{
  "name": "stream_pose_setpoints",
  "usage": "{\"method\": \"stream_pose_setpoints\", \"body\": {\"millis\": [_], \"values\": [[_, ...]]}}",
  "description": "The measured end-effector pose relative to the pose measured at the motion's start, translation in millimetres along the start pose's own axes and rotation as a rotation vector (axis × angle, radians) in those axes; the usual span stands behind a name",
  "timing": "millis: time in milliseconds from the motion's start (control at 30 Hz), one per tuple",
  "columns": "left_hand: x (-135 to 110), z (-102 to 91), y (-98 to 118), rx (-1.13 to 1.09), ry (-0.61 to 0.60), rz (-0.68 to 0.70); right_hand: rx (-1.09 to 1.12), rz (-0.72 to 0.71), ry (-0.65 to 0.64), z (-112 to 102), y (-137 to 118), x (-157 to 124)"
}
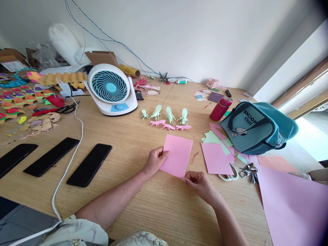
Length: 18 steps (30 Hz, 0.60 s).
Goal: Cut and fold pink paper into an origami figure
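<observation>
A pink paper sheet (pixel 177 153) lies flat on the wooden table (pixel 128 136) in front of me. My left hand (pixel 155 160) pinches its left edge, thumb on top. My right hand (pixel 200 182) pinches the sheet's near corner with curled fingers. Beyond the sheet stand several folded light-green paper figures (pixel 169 114) with small pink paper pieces (pixel 169 125) at their feet.
To the right lie loose pink and green paper pieces (pixel 217 150), white scissors (pixel 229 175), keys (pixel 249 171), a teal bag (pixel 258 128), a red bottle (pixel 220 108) and a large pink sheet (pixel 294 205). A fan (pixel 111 89), three black phones (pixel 89 164) and a white cable (pixel 69 164) are on the left.
</observation>
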State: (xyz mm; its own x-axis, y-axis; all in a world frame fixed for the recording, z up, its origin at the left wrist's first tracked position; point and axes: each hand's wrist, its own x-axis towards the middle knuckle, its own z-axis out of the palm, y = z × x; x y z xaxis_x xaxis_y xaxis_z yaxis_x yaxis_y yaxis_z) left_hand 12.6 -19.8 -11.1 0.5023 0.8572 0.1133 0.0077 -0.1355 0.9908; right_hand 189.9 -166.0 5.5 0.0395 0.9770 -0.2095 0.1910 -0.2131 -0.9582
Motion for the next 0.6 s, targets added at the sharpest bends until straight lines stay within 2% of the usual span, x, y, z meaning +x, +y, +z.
{"method": "stream_pose_setpoints", "body": {"millis": [100,233,600], "values": [[1,-1.3,1,0.011,-0.021,-0.008,0.040,-0.009,0.067,-6,-3,-1],[-3,1.6,3,0.049,-0.112,-0.023,0.132,-0.055,0.212,-12,-9,2],[-8,5.3,2,0.195,-0.279,0.027,0.257,-0.018,0.393,-13,2,10]]}}
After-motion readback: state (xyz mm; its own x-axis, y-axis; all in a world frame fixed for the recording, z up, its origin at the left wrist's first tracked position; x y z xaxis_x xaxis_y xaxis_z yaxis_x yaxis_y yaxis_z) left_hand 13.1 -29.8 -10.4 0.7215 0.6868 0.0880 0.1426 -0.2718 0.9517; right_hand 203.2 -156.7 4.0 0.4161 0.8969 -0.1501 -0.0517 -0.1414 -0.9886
